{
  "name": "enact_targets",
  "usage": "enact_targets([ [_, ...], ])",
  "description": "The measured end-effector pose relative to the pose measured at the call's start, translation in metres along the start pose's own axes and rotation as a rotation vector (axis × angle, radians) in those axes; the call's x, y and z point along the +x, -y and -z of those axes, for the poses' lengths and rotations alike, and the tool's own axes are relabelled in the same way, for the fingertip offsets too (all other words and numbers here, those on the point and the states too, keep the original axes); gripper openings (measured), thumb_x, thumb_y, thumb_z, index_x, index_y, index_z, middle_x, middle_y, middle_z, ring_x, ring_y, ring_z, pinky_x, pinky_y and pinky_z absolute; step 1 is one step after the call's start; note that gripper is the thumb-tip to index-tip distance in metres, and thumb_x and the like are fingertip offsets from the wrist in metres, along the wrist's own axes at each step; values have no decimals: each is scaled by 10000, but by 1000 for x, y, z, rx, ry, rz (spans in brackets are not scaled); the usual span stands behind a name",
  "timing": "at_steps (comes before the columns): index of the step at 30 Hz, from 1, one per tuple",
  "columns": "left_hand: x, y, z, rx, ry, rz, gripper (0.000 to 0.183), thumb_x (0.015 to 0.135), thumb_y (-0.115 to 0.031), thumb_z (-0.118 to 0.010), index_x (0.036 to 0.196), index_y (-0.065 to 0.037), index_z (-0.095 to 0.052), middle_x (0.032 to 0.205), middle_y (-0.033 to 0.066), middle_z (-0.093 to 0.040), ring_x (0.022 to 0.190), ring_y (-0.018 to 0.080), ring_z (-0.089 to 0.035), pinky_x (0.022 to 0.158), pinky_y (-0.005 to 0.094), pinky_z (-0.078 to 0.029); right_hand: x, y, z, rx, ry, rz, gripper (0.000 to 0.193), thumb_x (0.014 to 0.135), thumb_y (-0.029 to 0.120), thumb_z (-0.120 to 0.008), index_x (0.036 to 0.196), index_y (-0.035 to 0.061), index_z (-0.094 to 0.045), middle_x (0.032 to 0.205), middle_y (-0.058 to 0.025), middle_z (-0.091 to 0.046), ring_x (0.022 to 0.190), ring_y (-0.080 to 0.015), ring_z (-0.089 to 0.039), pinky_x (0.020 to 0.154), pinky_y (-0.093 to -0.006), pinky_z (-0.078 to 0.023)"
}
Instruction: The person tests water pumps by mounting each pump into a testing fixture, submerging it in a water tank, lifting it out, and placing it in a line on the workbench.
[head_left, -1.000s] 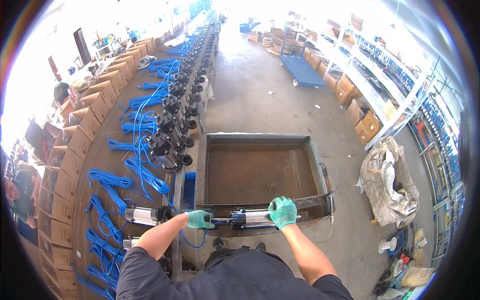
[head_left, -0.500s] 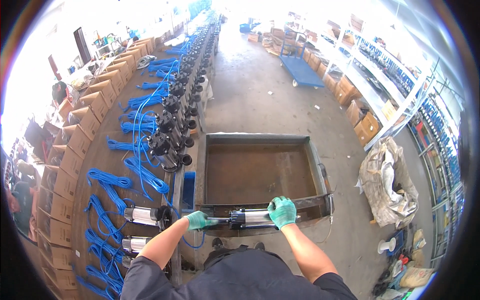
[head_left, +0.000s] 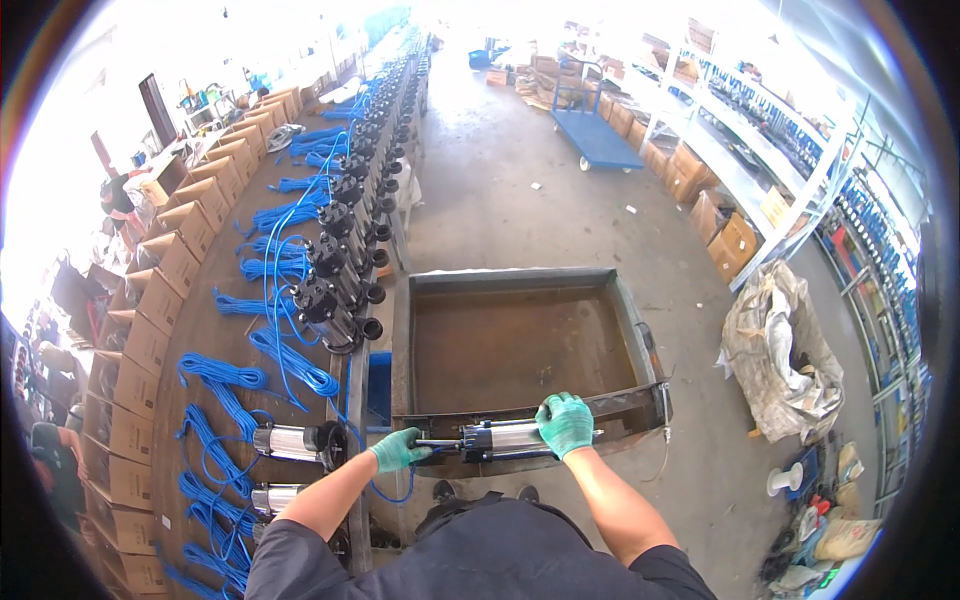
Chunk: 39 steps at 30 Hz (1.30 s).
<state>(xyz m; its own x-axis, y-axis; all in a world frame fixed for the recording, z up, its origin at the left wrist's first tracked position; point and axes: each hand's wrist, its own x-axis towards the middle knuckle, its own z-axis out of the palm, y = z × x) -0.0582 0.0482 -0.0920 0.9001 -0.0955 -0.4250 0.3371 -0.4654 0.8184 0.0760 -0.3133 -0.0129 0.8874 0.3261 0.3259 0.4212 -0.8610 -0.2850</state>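
A silver, black-ended submersible pump (head_left: 503,438) lies sideways on the near edge of a metal tank (head_left: 403,340). My right hand (head_left: 566,424), in a green glove, is wrapped over its right part from above. My left hand (head_left: 398,450), gloved alike, is closed around the end of a slim tool with a metal shaft (head_left: 437,442), which looks like a screwdriver. The shaft points at the pump's black left end; whether its tip touches is too small to tell. A blue cable (head_left: 400,497) loops below my left hand.
On the left bench, upright pumps (head_left: 326,310) stand in a long row beside coiled blue cables (head_left: 220,372). More pumps (head_left: 287,440) lie near my left arm. Open cartons (head_left: 128,392) line the bench's far side. A blue trolley (head_left: 598,140), shelving and a crumpled sack (head_left: 780,350) are to the right.
My left hand has shifted slightly, and the tool's shaft, blurred before, now shows sharply. My right hand stays on the pump. The whole view has moved a little.
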Motion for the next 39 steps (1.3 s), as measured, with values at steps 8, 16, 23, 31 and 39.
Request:
enact_targets([
  [8,19,-38,42,167,469,295,447,950,-413,-748,1182,-36,-683,889,13,-699,778,122,-652,695,287,-521,-1,-3,-5,5,-23,7,151,833,238,-679,810,94,-720,878,-131,-713,848,-344,-677,776,-471,-555],
  [16,29,-18,26,-116,528,340,313,948,-299,-761,1189,-110,-696,860,-9,-681,726,124,-622,659,287,-504,-1,1,-1,30,-37,10,135,826,238,-689,800,108,-711,857,-121,-705,839,-343,-673,771,-474,-551],
  [23,9,-10,-2,365,-55,-203,270,912,-256,-789,1112,-83,-731,997,97,-771,817,205,-678,807,330,-558,0,-1,-3,18,-12,8,149,826,242,-683,797,97,-708,866,-118,-711,846,-327,-680,767,-468,-553],
  [31,25,-35,21,-173,292,442,516,1019,-585,-573,1113,-95,-702,916,28,-686,734,157,-632,690,378,-546,2,-1,-4,16,3,7,154,831,248,-678,808,100,-712,867,-113,-707,848,-326,-676,777,-463,-547],
  [39,24,0,3,-824,178,692,287,1009,-388,-634,971,-111,-700,821,67,-706,642,197,-644,555,357,-489,1,3,0,30,19,8,160,842,251,-668,813,100,-709,868,-110,-705,859,-322,-675,777,-466,-545],
])
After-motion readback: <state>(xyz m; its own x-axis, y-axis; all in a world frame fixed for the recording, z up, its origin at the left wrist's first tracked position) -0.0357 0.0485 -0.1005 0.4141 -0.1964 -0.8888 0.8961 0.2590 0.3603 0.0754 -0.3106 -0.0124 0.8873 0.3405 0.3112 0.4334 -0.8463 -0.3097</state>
